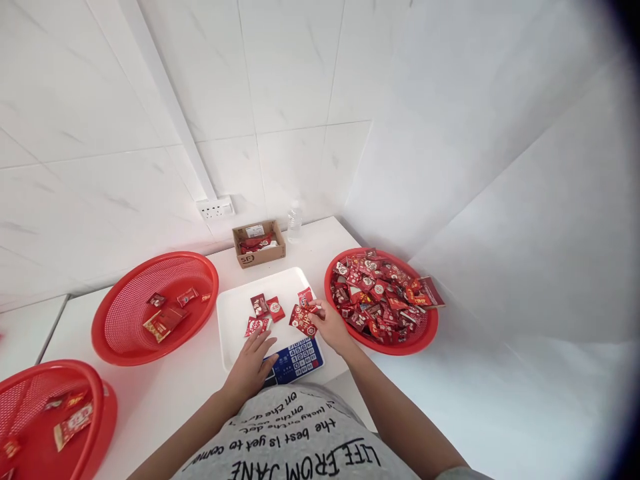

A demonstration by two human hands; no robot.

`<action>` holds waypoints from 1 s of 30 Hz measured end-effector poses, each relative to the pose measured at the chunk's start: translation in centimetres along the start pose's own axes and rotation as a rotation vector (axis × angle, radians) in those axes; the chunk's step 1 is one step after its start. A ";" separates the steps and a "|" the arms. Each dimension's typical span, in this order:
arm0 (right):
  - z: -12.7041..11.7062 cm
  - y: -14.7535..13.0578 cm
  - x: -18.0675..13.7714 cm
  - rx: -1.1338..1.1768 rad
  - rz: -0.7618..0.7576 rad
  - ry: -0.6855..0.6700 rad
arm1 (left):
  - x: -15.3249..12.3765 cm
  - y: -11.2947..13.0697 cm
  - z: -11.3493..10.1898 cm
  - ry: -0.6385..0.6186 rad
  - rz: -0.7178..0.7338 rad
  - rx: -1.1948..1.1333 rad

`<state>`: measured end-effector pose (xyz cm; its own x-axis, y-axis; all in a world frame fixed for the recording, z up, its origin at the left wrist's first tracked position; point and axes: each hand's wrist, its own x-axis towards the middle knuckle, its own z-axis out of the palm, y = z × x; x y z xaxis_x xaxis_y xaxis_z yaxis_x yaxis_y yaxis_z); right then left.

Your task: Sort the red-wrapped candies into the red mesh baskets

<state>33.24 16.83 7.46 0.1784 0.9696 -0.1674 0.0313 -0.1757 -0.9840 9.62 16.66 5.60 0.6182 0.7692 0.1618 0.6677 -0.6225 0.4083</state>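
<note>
A white digital scale point(233, 313) with a blue keypad lies in front of me. On its pan rest several small red snack packets, among them a dark red packet point(259, 305) and a bright red one point(275, 309). My right hand point(327, 325) pinches a patterned red packet point(302, 321) over the pan's right side; another red packet point(305, 296) lies just behind it. Fingers apart, my left hand point(255, 360) sits at the pan's front edge, its fingertips close to a red and white packet point(256, 325). I cannot tell whether they touch it.
On the right stands a red basket point(431, 333) heaped with packets. Two red baskets, one farther back point(113, 320) and one nearer point(107, 427), hold a few packets on the left. Behind the scale are a cardboard box point(263, 257) with packets and a clear bottle point(295, 223).
</note>
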 end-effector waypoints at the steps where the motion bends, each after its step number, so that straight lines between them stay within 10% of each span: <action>1: 0.3 0.0 0.2 0.008 0.010 0.024 | 0.2 0.2 -0.1 0.002 0.009 0.001; 13: 0.7 1.3 0.8 0.228 0.110 0.172 | 3.4 2.4 0.0 -0.206 0.155 0.061; 20: -6.6 1.2 -0.5 -0.178 -0.022 0.385 | 5.1 2.6 0.9 -0.364 0.194 0.073; 30: -14.8 3.9 -3.6 -0.574 0.038 0.641 | 2.1 0.3 -0.4 -0.240 0.201 0.219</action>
<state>47.23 10.13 5.11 0.7053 0.7079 0.0375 0.4755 -0.4331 -0.7657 10.92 18.16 6.42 0.8083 0.5887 -0.0062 0.5796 -0.7938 0.1843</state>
